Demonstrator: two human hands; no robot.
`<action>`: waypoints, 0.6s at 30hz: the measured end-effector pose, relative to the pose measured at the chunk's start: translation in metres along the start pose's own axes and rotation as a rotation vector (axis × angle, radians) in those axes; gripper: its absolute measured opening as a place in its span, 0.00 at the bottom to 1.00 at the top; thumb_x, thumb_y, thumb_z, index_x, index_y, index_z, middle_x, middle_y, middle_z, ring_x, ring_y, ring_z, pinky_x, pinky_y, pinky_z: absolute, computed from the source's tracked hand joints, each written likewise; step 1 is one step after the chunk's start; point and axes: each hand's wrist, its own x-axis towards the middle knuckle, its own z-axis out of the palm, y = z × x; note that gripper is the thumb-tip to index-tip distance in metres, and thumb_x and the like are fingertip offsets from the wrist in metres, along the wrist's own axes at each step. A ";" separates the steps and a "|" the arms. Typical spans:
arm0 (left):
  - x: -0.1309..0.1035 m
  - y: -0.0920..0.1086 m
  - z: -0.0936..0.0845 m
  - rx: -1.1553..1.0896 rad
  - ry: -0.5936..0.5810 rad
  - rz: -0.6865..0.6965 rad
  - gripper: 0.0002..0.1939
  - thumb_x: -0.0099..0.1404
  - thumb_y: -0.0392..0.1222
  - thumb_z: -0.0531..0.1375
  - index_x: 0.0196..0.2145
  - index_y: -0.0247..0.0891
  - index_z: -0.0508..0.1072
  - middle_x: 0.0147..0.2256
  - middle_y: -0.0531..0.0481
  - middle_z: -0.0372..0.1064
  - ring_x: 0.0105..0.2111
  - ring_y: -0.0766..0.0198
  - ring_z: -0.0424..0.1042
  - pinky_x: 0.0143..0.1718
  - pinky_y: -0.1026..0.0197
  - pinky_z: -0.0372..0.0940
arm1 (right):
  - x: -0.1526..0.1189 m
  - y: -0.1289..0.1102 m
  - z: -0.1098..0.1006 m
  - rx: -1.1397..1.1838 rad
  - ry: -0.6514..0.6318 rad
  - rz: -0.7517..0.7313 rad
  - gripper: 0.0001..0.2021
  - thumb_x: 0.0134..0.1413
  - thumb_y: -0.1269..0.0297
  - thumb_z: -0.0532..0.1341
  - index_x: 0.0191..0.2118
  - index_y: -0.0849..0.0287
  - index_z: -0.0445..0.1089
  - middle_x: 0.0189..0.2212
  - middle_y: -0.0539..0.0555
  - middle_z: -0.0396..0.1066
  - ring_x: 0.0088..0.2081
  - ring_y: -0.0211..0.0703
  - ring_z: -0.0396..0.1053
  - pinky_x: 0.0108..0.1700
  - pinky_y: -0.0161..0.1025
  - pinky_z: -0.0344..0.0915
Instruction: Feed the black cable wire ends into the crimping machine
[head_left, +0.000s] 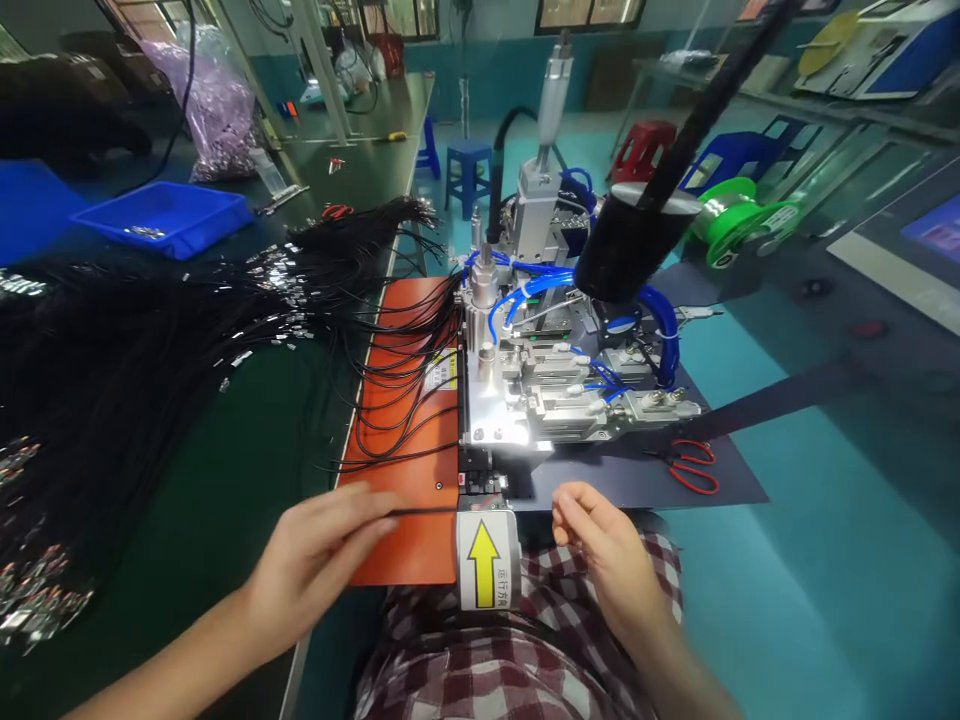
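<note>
My left hand point(330, 540) is closed in a pinch on a black cable point(424, 511) above the orange plate point(409, 550). The cable's far end reaches the feed slot of a metal machine point(510, 400), just above a label with a yellow arrow point(484, 565). Several more black cables point(397, 400) stretch from the machine's left side across the orange plate. To the right of the slot, my right hand point(600, 535) is held with thumb and fingertips together, apart from the machine. Whether anything small sits between those fingertips I cannot make out.
A large heap of black cables point(112, 380) with metal ends covers the green table at left. Behind it stand a blue tray point(169, 215) and a bag of small parts point(214, 110). Red-handled scissors point(694, 468) lie at right, and a green spool point(742, 220) is farther back.
</note>
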 end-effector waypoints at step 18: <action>0.019 0.029 0.048 -0.188 -0.226 -0.261 0.14 0.66 0.38 0.52 0.50 0.43 0.65 0.40 0.49 0.70 0.38 0.62 0.70 0.39 0.64 0.66 | -0.014 -0.015 0.033 0.127 -0.157 -0.041 0.05 0.47 0.64 0.65 0.30 0.59 0.70 0.16 0.45 0.62 0.19 0.32 0.58 0.23 0.31 0.57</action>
